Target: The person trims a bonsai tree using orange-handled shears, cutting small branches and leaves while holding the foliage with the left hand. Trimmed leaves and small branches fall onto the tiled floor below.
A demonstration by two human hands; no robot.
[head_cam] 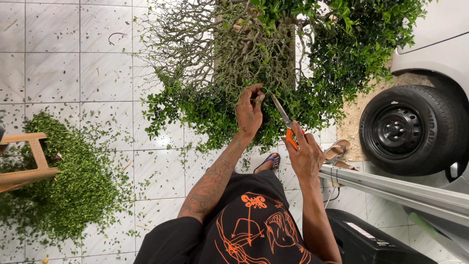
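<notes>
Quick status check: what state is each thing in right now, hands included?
left hand: pinching a twig of the shrub
right hand: gripping the shears
shears: blades nearly closed, tips among the twigs
shrub: partly stripped, bare twigs at centre, leafy edges
clippings: heaped on the tiled floor

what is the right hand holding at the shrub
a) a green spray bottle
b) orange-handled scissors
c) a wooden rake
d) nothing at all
b: the right hand grips orange-handled scissors with the blades pointing up into the shrub, next to the twig that the left hand pinches in its fingers.
</notes>
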